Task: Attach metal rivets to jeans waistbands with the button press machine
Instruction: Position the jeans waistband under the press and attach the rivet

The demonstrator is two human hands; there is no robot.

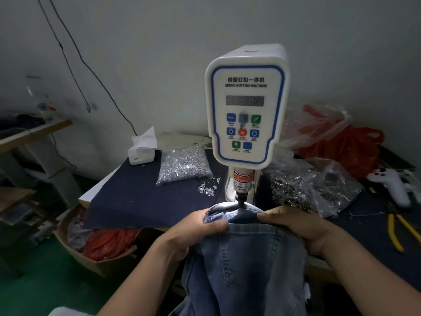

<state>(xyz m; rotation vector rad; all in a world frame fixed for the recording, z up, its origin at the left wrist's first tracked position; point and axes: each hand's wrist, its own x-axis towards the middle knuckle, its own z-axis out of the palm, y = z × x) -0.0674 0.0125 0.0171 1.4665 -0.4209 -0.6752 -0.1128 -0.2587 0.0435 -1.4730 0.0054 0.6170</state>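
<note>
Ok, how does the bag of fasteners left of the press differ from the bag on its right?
The left bag holds bright silver pieces; the right bag holds darker ones. The left bag lies plump and compact on the navy cloth, with a few loose pieces spilled beside it; the right bag is crumpled and spread out, close to the right hand. Both are clear plastic and flank the button machine.

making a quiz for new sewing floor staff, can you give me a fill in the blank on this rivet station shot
1. Both hands, left hand and right hand, hold the ______ under the machine's punch.
2. The bag of silver rivets lies on a dark ______ cloth.
3. The pliers at the right have ______ handles.

Missing words: jeans; blue; yellow
</note>
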